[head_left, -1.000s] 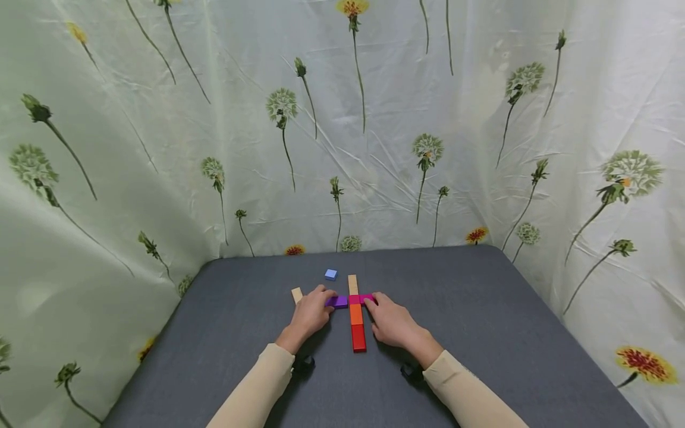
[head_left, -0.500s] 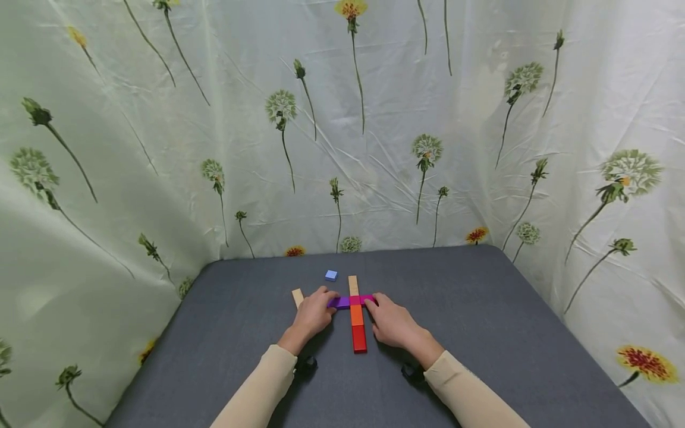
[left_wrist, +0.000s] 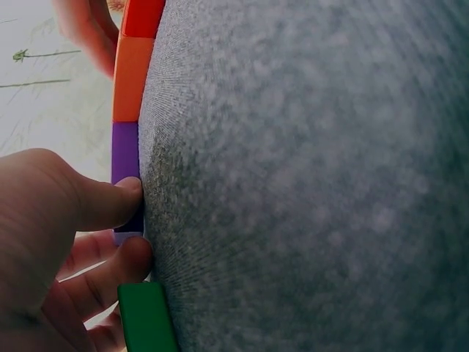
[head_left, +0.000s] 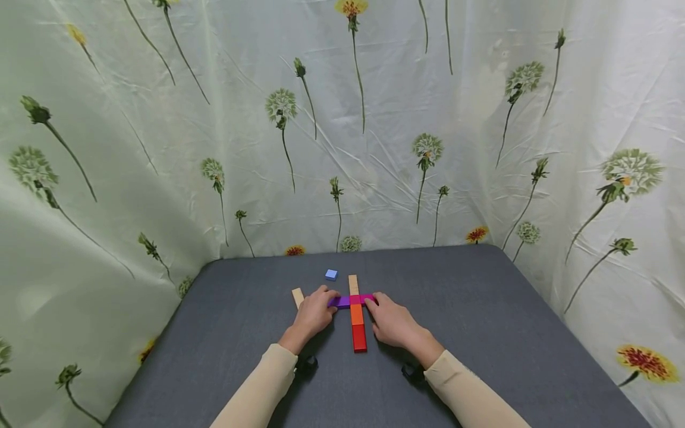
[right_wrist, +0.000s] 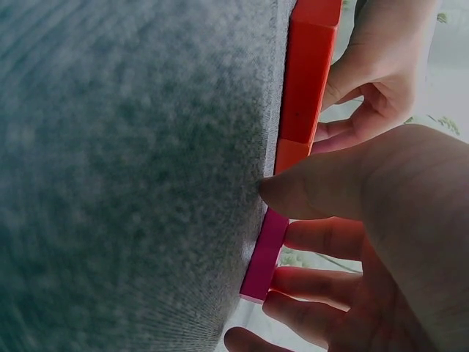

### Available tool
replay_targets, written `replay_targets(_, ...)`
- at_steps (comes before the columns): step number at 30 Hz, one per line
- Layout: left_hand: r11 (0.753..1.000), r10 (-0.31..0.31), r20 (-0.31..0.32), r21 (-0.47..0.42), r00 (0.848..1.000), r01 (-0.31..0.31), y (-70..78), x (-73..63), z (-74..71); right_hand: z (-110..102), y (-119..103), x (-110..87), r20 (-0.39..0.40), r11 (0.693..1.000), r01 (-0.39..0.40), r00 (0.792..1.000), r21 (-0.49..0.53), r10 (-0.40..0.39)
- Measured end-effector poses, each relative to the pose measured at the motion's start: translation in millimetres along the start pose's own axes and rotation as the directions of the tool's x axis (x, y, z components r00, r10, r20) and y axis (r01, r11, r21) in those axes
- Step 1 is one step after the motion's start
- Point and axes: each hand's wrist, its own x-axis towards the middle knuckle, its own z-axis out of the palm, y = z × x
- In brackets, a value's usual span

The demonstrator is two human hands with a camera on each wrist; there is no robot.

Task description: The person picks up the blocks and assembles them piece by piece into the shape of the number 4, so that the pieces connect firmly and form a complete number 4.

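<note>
Colored blocks lie in a cross on the table. My left hand (head_left: 313, 312) pinches the purple block (head_left: 341, 302) that forms the left arm, thumb on its near side. Opposite, my right hand (head_left: 395, 324) holds the magenta block (head_left: 367, 298) between thumb and fingers. A pink square (head_left: 355, 299) sits at the center. Below it come an orange block (head_left: 357, 315) and a red block (head_left: 360, 339); a wooden block (head_left: 353, 284) extends above. Beside my left fingers, the left wrist view has a green block (left_wrist: 148, 315), which the hand hides in the head view.
A small blue block (head_left: 331, 274) lies beyond the cross, toward the far edge. Another wooden block (head_left: 297, 296) rests left of my left hand, partly covered by it. A flowered curtain (head_left: 385, 196) hangs behind the grey table (head_left: 481, 333).
My left hand has shifted slightly right with the purple block, closing the thin gap to the pink center. The right hand stays practically still.
</note>
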Motion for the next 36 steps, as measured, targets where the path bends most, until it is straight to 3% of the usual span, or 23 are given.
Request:
replay_targets(17, 1.000, 0.002, 0.028, -0.015, 1.000, -0.002, -0.2, 2.6, -2.3, -1.0, 0.3, -0.3, 0.001, 1.000, -0.003, 1.000, 0.012, 0.003)
replay_targets(25, 0.998, -0.018, 0.060, -0.063, 0.998, 0.021, -2.4, 2.5, -7.5, 1.0, -0.8, -1.6, 0.003, 1.000, -0.009, 1.000, 0.017, 0.009)
replay_targets(30, 0.997, -0.006, 0.039, -0.079, 0.999, 0.009, -6.7, 4.9, -9.5, -0.1, -1.1, -2.7, -0.005, 1.000, 0.002, 1.000, 0.013, -0.002)
replay_targets(36, 0.993, -0.040, 0.008, -0.111, 0.999, 0.041, -7.1, 11.1, -17.9, -0.5, -1.0, -2.6, -0.010, 1.000, 0.009, 1.000, 0.007, -0.009)
